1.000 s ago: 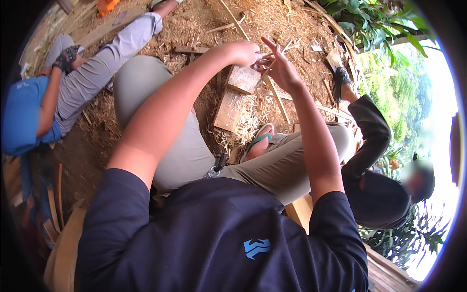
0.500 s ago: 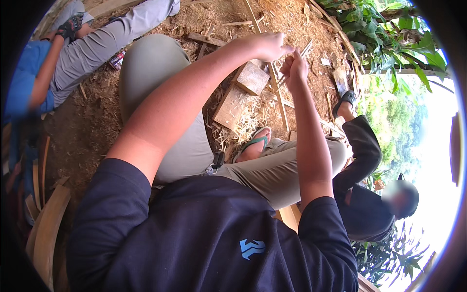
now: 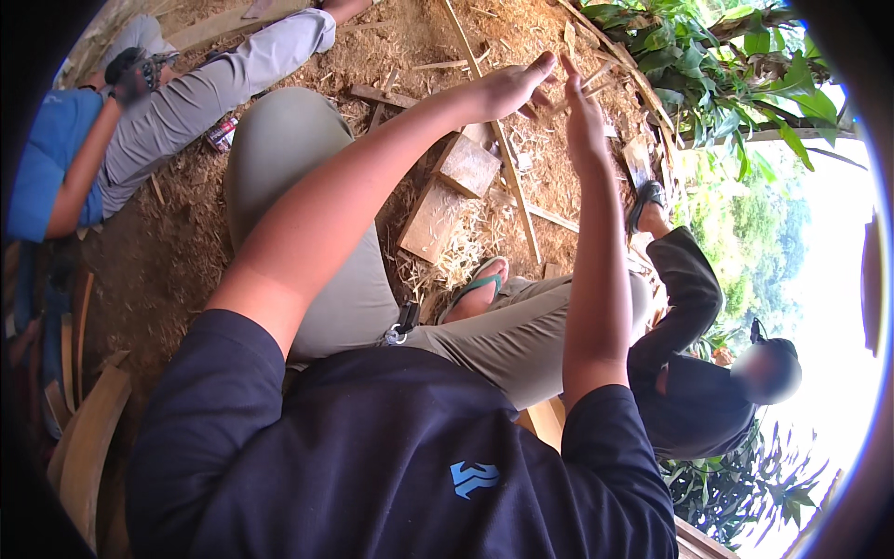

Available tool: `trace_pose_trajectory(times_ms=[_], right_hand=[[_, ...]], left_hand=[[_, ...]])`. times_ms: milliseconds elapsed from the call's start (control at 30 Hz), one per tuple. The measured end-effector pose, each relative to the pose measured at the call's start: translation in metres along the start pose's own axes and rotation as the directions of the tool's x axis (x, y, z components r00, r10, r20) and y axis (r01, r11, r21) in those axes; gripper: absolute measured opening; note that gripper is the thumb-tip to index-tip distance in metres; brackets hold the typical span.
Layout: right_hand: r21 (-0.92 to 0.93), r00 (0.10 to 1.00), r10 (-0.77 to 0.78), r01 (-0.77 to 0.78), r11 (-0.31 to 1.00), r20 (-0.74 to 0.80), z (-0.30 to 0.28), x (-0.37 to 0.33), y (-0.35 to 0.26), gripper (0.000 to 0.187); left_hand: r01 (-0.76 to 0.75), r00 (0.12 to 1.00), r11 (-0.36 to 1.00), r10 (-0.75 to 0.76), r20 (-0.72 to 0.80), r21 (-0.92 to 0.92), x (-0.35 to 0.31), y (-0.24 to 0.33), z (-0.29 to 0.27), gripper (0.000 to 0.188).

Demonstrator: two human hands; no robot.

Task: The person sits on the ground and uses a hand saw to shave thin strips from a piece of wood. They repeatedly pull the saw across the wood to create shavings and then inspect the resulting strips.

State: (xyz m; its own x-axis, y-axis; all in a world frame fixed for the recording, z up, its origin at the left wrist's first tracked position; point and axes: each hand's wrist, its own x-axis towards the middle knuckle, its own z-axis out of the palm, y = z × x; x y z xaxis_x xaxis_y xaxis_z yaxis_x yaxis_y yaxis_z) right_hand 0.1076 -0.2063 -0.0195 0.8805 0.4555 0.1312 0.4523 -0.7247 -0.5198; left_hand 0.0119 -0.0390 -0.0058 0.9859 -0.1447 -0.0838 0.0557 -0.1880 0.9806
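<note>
Out in front of me, over the shaving-covered ground, my left hand (image 3: 515, 90) is raised with thumb and fingers stretched out. My right hand (image 3: 586, 130) faces it, fingers extended and pointing away from me. A narrow gap separates the two hands, and I see nothing held in either. Just past the right fingertips show thin wooden sticks (image 3: 596, 78). Below my left wrist lie a small wooden block (image 3: 468, 166) and a wider wood piece (image 3: 433, 220) under it. A long thin wood strip (image 3: 513, 177) runs along the ground between my forearms.
My sandalled foot (image 3: 478, 291) rests beside pale shavings. At the left sits a person in blue (image 3: 56, 163) with grey trousers and a dark glove, near a can (image 3: 223, 134). A person in dark clothes (image 3: 694, 401) sits at the right. Green plants (image 3: 717, 70) border the ground.
My hands were closed with fingertips meeting; now they have parted and their fingers are stretched out. Both have shifted slightly. The view has moved a little.
</note>
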Motion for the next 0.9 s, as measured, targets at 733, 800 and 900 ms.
trace_pose_trajectory(times_ms=[733,800,900], right_hand=[[0.866,0.916,-0.248,-0.173,0.470,0.317,-0.035,-0.043,0.018,0.060],[0.970,0.892,-0.385,-0.195,0.147,0.238,-0.037,-0.043,0.021,0.055],[0.916,0.881,-0.266,-0.343,0.210,0.391,-0.027,-0.035,0.018,0.050]], left_hand=[[0.072,0.996,0.990,-0.078,0.047,0.125,0.006,-0.026,0.025,0.108],[0.092,0.989,0.995,-0.095,0.115,0.027,0.006,-0.012,0.032,0.116],[0.158,0.957,0.954,-0.084,0.277,-0.257,0.014,-0.025,0.032,0.118]])
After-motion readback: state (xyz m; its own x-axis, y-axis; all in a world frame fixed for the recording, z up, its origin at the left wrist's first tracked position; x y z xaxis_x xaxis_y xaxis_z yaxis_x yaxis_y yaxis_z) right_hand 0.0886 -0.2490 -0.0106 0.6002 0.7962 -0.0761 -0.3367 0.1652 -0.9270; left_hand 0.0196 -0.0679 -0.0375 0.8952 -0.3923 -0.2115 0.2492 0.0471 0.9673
